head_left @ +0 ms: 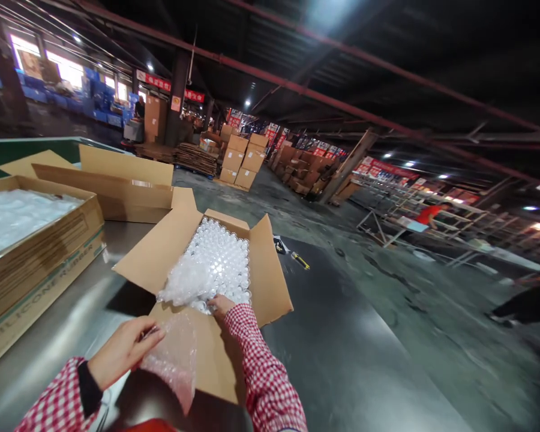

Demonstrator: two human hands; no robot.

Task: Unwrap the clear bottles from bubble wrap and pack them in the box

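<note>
An open cardboard box (270, 276) with its flaps folded out is packed with rows of small clear round containers (225, 252), perhaps jars or bottles. Crumpled bubble wrap (186, 282) lies over their near left part. My right hand (222, 305) reaches into the near end of the box; its bent fingers are down among the containers, and what they grip is hidden. In front of the near flap, my left hand (123, 351) pinches a bubble wrap bag (175, 360) between thumb and fingers. The bag hangs over that flap.
A carton (40, 264) with bubble-wrapped contents stands on the left of the metal table (324, 348), another open carton (126, 192) behind it. A yellow cutter knife (300, 260) lies right of the box. Stacked cartons (243, 159) stand farther back; a person in red (427, 214) is at the right.
</note>
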